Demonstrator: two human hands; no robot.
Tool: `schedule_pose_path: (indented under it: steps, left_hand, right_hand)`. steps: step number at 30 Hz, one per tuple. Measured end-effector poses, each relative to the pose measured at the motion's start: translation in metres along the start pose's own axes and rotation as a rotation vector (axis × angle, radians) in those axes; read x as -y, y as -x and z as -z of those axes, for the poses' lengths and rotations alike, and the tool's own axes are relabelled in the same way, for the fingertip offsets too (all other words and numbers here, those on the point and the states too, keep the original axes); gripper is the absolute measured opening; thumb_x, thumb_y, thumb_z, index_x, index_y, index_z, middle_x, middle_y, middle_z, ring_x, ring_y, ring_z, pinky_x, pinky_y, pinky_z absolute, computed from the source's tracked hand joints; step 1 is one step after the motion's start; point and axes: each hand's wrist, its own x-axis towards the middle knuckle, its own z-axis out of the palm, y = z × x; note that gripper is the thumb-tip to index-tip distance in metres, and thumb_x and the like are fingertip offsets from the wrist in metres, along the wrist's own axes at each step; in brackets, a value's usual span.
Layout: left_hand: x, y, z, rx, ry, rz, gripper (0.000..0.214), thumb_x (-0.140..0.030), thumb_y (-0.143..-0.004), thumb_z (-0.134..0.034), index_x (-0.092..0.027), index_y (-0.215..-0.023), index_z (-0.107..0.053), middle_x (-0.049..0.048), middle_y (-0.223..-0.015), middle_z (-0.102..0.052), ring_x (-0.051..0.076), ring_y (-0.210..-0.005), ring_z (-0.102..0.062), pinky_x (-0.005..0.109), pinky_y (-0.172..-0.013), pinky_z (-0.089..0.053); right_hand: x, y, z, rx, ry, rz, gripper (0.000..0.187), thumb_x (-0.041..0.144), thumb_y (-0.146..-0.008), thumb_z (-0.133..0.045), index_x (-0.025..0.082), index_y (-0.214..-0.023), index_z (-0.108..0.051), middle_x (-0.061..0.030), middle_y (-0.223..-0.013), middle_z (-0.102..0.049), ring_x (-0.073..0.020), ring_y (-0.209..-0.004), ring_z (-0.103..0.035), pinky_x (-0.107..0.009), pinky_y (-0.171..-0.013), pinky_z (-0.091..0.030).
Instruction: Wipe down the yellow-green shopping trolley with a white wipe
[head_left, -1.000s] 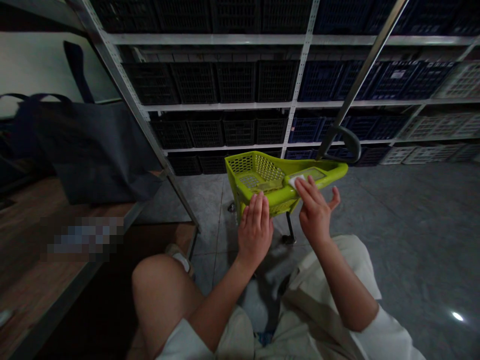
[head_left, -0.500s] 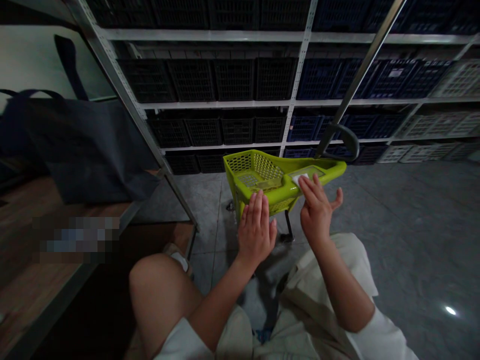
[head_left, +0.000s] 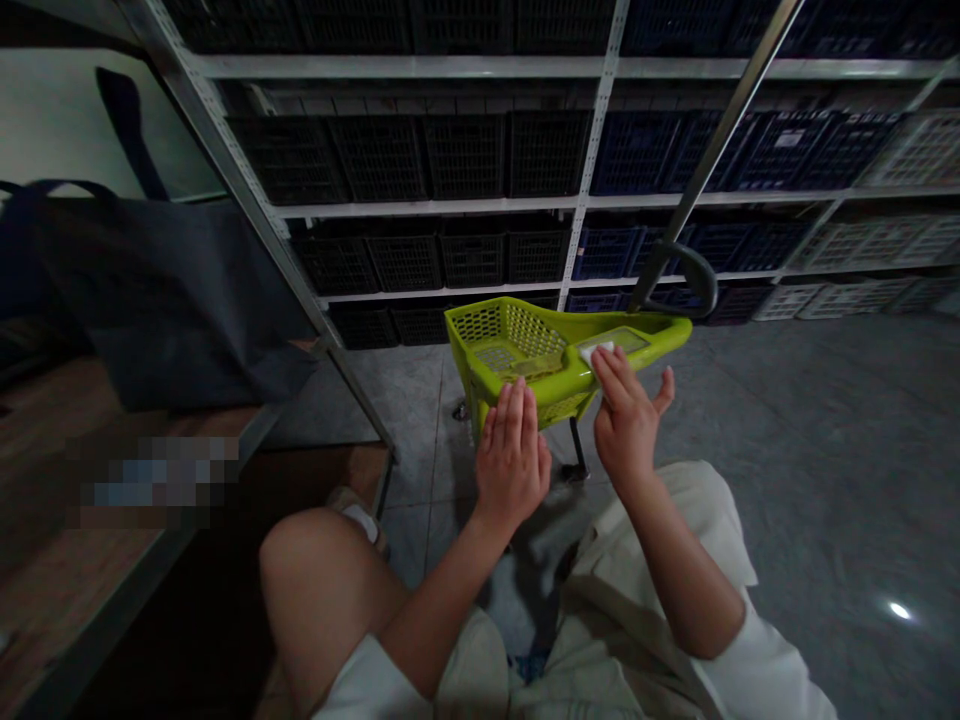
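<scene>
A small yellow-green shopping cart (head_left: 568,384) with perforated walls stands on the floor in front of my knees. My left hand (head_left: 512,462) lies against its near rim, fingers stretched out and side by side, holding nothing. With its fingertips, my right hand (head_left: 627,428) presses a small white tissue (head_left: 598,351) onto the cart's top, at the left end of a clear recessed panel (head_left: 628,341). The thumb sticks out to the side. The fingers cover part of the tissue. A dark curved handle (head_left: 697,278) rises behind the cart's right end.
White-framed shelves (head_left: 442,207) full of dark crates (head_left: 465,155) line the far side. A slanted metal pole (head_left: 724,140) rises at the right. On the left, a dark bag (head_left: 172,300) sits on a wooden-topped table (head_left: 52,430) with a metal frame.
My right hand has slid slightly left along the cart's top with the tissue under its fingertips. My left hand stays on the rim, almost unmoved.
</scene>
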Motion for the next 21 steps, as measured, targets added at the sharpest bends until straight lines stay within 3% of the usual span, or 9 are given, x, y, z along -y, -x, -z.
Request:
schedule_pose_path:
  steps: [4,7,9,11,14,18,21]
  left_hand:
    - [0.000,0.000,-0.004,-0.023,-0.026,0.031,0.063,-0.018,-0.095,-0.040,-0.004,-0.153,-0.023,0.0194,-0.154,-0.041,0.025,-0.150,-0.026,0.044,-0.118,-0.032]
    - [0.001,0.000,-0.002,-0.011,-0.027,0.020,0.063,-0.017,-0.094,-0.040,-0.004,-0.153,-0.023,0.0195,-0.155,-0.040,0.026,-0.150,-0.026,0.045,-0.118,-0.031]
    - [0.002,0.000,0.001,-0.003,-0.015,-0.005,0.063,-0.019,-0.094,-0.040,-0.004,-0.153,-0.023,0.0195,-0.157,-0.037,0.027,-0.151,-0.024,0.045,-0.118,-0.031]
    - [0.002,-0.001,0.002,-0.008,-0.010,-0.010,0.064,-0.019,-0.095,-0.040,-0.003,-0.153,-0.022,0.0193,-0.158,-0.035,0.027,-0.151,-0.023,0.045,-0.118,-0.031]
    - [0.000,0.000,-0.001,-0.022,-0.012,-0.002,0.064,-0.019,-0.095,-0.040,-0.003,-0.153,-0.021,0.0195,-0.158,-0.036,0.027,-0.151,-0.021,0.045,-0.118,-0.031]
    - [-0.004,0.000,-0.007,-0.054,-0.034,0.049,0.062,-0.019,-0.095,-0.041,-0.003,-0.152,-0.025,0.0202,-0.154,-0.042,0.026,-0.151,-0.024,0.044,-0.118,-0.031]
    - [-0.004,0.000,-0.005,-0.037,-0.006,0.046,0.062,-0.018,-0.095,-0.041,-0.003,-0.153,-0.024,0.0205,-0.155,-0.040,0.026,-0.151,-0.023,0.045,-0.119,-0.030]
  right_hand:
    - [0.037,0.011,0.002,0.174,-0.124,0.180,0.063,0.009,-0.088,-0.035,0.024,-0.150,-0.039,-0.0079,-0.148,-0.052,-0.0185,-0.140,-0.044,-0.046,-0.122,-0.011]
    - [0.028,0.006,0.005,0.242,-0.141,0.307,0.063,0.009,-0.090,-0.035,0.025,-0.151,-0.036,-0.0072,-0.149,-0.052,-0.0177,-0.140,-0.045,-0.047,-0.122,-0.007]
    - [0.005,0.000,0.005,0.189,-0.090,0.266,0.065,0.006,-0.088,-0.035,0.029,-0.149,-0.039,-0.0048,-0.145,-0.056,-0.0191,-0.138,-0.047,-0.052,-0.121,0.001]
    - [-0.012,-0.004,0.004,0.082,-0.027,0.128,0.065,0.005,-0.087,-0.035,0.031,-0.146,-0.044,-0.0048,-0.142,-0.059,-0.0220,-0.138,-0.048,-0.058,-0.119,0.004]
    - [-0.003,0.001,0.003,0.020,-0.001,-0.007,0.066,0.006,-0.086,-0.034,0.030,-0.146,-0.044,-0.0064,-0.143,-0.058,-0.0233,-0.138,-0.047,-0.060,-0.118,0.004]
    - [0.033,0.013,0.008,0.222,-0.134,0.207,0.064,0.009,-0.089,-0.035,0.024,-0.151,-0.036,-0.0087,-0.150,-0.049,-0.0175,-0.142,-0.041,-0.047,-0.122,-0.007]
    - [0.021,0.008,0.011,0.255,-0.147,0.276,0.063,0.007,-0.089,-0.034,0.025,-0.149,-0.039,-0.0066,-0.149,-0.052,-0.0162,-0.141,-0.043,-0.047,-0.122,-0.005]
